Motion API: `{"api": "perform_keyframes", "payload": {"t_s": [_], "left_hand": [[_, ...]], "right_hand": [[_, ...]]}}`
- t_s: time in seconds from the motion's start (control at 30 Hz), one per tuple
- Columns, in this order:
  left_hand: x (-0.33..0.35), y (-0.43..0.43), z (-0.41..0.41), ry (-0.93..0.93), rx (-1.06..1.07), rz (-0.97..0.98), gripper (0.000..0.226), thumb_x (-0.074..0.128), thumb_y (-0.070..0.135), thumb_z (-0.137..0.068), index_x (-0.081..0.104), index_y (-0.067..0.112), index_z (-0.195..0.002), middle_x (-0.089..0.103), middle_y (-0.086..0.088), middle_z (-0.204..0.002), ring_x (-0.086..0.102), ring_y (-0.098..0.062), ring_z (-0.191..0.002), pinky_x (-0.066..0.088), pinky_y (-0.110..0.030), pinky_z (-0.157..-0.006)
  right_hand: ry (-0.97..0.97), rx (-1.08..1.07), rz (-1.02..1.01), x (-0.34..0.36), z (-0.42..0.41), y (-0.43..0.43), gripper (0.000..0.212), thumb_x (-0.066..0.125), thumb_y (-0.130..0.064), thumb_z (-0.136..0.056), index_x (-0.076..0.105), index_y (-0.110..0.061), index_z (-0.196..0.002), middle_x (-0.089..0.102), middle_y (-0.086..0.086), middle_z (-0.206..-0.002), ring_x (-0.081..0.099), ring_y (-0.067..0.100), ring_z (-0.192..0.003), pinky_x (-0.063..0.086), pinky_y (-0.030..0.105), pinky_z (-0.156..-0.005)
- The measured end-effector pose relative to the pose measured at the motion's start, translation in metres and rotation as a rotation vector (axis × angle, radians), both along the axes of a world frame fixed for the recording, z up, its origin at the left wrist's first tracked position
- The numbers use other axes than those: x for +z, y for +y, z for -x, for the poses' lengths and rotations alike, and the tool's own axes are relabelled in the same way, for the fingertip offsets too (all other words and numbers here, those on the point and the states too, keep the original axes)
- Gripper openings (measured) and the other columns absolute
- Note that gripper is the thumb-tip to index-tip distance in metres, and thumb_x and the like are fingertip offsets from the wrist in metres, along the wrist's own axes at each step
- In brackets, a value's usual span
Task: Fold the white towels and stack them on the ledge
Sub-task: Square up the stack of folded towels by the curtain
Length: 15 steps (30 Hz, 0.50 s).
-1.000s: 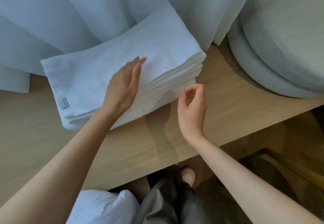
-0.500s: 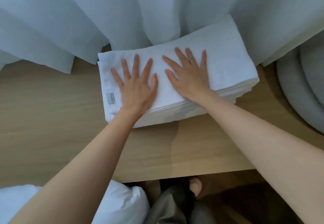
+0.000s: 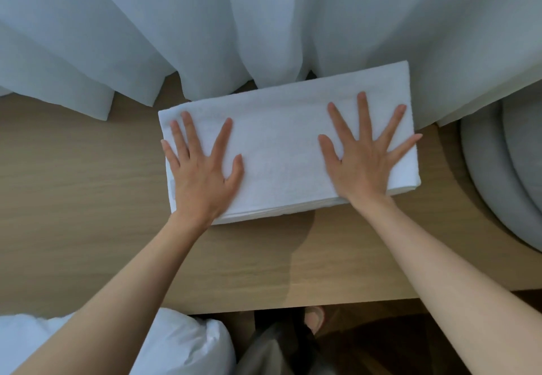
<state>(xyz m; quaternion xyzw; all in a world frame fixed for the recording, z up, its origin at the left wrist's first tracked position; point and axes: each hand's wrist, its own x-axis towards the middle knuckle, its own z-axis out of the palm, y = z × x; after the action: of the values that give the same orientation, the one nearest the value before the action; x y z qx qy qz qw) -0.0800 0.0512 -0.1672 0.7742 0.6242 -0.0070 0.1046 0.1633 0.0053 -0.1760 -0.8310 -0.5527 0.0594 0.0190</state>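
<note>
Left hand [image 3: 202, 181] lies flat, palm down, on the stack of folded white towels [image 3: 281, 151], its fingers straight and spread wide near the stack's left end. The right hand [image 3: 363, 166] mirrors it near the right end, fingers fanned out, with the little finger reaching the right edge. Neither hand grips anything; both press on the top towel, well apart, with a bare stretch of white cloth between them.

The stack lies on the pale wooden ledge [image 3: 88, 228] with its long side across the view, and its layered edges show along the near side. Its back edge meets the hem of the pale curtain [image 3: 264, 22], which hangs in deep folds behind. At the ledge's right end there's a grey round cushion [image 3: 504, 184], near the stack but apart from it.

Below the ledge's near edge are white bedding [image 3: 181, 342] at lower left, a grey garment [image 3: 272, 354], and a foot in a pale slipper [image 3: 315, 316].
</note>
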Motion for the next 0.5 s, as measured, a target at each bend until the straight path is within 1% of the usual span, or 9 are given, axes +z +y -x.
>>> {"api": "perform_keyframes", "payload": {"t_s": [0.13, 0.23, 0.3, 0.37, 0.43, 0.5], "left_hand": [[0.003, 0.001, -0.004, 0.001, 0.011, 0.017, 0.062, 0.016, 0.056, -0.091, 0.012, 0.039, -0.150, -0.012, -0.019, -0.157, -0.014, -0.037, -0.144, -0.005, -0.056, -0.115], [0.011, -0.002, -0.007, 0.011, 0.025, 0.027, 0.057, 0.025, 0.052, -0.096, 0.012, 0.039, -0.150, -0.014, -0.018, -0.157, -0.017, -0.037, -0.143, -0.012, -0.055, -0.113], [0.015, -0.005, -0.010, 0.010, 0.018, 0.031, 0.055, 0.026, 0.049, -0.098, 0.012, 0.037, -0.150, -0.012, -0.017, -0.157, -0.016, -0.038, -0.143, -0.015, -0.051, -0.113], [0.017, -0.010, -0.009, -0.034, -0.010, 0.042, 0.055, 0.025, 0.045, -0.099, 0.013, 0.033, -0.151, -0.010, -0.017, -0.158, -0.015, -0.038, -0.144, -0.014, -0.046, -0.115], [0.016, -0.020, -0.005, -0.067, -0.037, 0.053, 0.056, 0.026, 0.044, -0.099, 0.012, 0.031, -0.152, -0.011, -0.017, -0.158, -0.016, -0.036, -0.144, -0.013, -0.041, -0.117], [0.015, -0.027, -0.001, -0.068, -0.056, 0.049, 0.058, 0.028, 0.043, -0.099, 0.009, 0.031, -0.152, -0.014, -0.017, -0.157, -0.018, -0.035, -0.144, -0.013, -0.040, -0.117]], "right_hand": [[-0.003, -0.001, 0.010, -0.001, -0.003, 0.003, 0.055, 0.012, -0.066, -0.092, 0.005, -0.052, -0.145, -0.005, -0.010, -0.160, -0.015, 0.042, -0.142, -0.009, 0.074, -0.102], [-0.030, 0.020, 0.039, 0.005, -0.004, -0.001, 0.054, 0.010, -0.061, -0.095, 0.003, -0.048, -0.147, -0.004, -0.007, -0.160, -0.015, 0.037, -0.144, -0.009, 0.071, -0.106], [-0.028, 0.053, 0.069, 0.008, -0.012, -0.006, 0.053, 0.008, -0.057, -0.096, 0.004, -0.044, -0.148, -0.003, -0.005, -0.160, -0.013, 0.032, -0.145, -0.009, 0.065, -0.110], [-0.016, 0.079, 0.093, 0.011, -0.018, -0.013, 0.056, 0.005, -0.056, -0.096, 0.003, -0.040, -0.150, -0.003, -0.002, -0.160, -0.011, 0.027, -0.146, -0.007, 0.057, -0.115], [0.008, 0.075, 0.121, 0.012, -0.021, -0.021, 0.061, 0.003, -0.058, -0.095, -0.001, -0.036, -0.151, -0.008, 0.000, -0.160, -0.012, 0.026, -0.146, -0.006, 0.050, -0.117], [0.026, 0.072, 0.147, 0.012, -0.020, -0.026, 0.062, 0.004, -0.058, -0.094, -0.006, -0.033, -0.151, -0.014, 0.001, -0.159, -0.015, 0.026, -0.145, -0.007, 0.048, -0.118]]}}
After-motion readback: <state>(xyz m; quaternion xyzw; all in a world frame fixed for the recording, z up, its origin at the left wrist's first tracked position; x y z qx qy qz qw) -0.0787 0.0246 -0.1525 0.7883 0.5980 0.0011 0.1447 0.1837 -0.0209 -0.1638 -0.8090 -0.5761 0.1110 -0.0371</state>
